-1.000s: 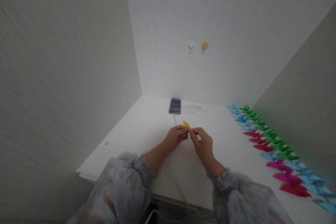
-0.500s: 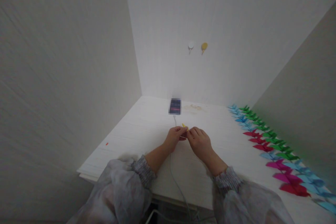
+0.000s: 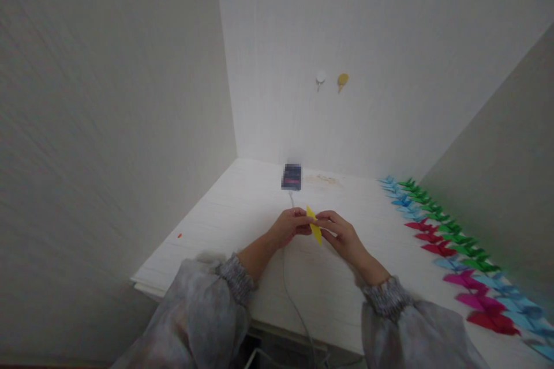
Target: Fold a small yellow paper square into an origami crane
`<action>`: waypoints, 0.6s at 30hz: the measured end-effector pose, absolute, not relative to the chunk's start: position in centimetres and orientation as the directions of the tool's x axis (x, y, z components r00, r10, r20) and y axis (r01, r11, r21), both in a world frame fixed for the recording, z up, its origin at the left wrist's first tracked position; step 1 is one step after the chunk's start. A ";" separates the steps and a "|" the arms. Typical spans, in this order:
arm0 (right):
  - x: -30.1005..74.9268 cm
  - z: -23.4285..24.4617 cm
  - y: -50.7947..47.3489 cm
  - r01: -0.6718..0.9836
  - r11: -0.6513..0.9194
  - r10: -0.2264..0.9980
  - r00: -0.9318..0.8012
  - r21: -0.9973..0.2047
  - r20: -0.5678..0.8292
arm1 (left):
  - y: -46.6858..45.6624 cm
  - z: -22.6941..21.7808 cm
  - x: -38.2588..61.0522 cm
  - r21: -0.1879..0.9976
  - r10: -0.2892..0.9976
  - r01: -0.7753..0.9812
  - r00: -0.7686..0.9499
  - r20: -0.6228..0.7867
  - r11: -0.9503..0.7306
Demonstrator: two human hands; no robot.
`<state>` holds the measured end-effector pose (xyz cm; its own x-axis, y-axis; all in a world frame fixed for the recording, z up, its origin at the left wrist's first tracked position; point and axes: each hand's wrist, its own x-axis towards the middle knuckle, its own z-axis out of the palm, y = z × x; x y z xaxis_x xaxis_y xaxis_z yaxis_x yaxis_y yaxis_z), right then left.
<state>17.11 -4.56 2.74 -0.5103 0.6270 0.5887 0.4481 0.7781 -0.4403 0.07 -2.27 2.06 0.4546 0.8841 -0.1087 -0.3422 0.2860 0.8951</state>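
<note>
A folded piece of yellow paper [image 3: 316, 233] is held up between my two hands over the white table [image 3: 225, 207]. My left hand [image 3: 291, 227] pinches its left side between thumb and fingers. From the other side, the fingertips of my right hand [image 3: 343, 235] close on the paper near its middle. The paper is long and narrow, pointed at its upper end and tilted. Its folds are too small to make out, and my fingers hide part of it.
Rows of folded paper cranes [image 3: 450, 225] in green, blue, red and magenta run along the right side. A phone [image 3: 292, 177] stands by the back wall, its white cable [image 3: 288, 291] passing under my hands. Two hooks [image 3: 343, 79] are on the wall. An orange scrap [image 3: 179, 236] lies left.
The yellow paper has turned and now shows much more of its length. My right hand has shifted right, its fingers less curled. The whole view has moved slightly.
</note>
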 end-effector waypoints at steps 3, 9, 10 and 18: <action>17.1 2.9 -4.6 0.415 0.753 0.658 -0.490 -0.512 0.571 | -2.2 1.9 0.0 0.912 0.884 -0.310 0.456 -0.105 0.268; 16.9 3.2 -4.4 0.334 0.695 0.712 -0.443 -0.636 0.545 | -2.2 1.9 0.0 0.942 0.908 -0.289 0.418 -0.035 0.169; 17.0 3.1 -4.3 0.315 0.677 0.725 -0.436 -0.665 0.533 | -2.3 1.9 0.0 0.948 0.906 -0.279 0.424 -0.020 0.151; 16.4 2.3 -4.3 0.114 0.383 0.912 -0.207 -0.917 0.355 | -2.7 2.2 0.3 0.951 0.896 -0.307 0.432 0.098 0.044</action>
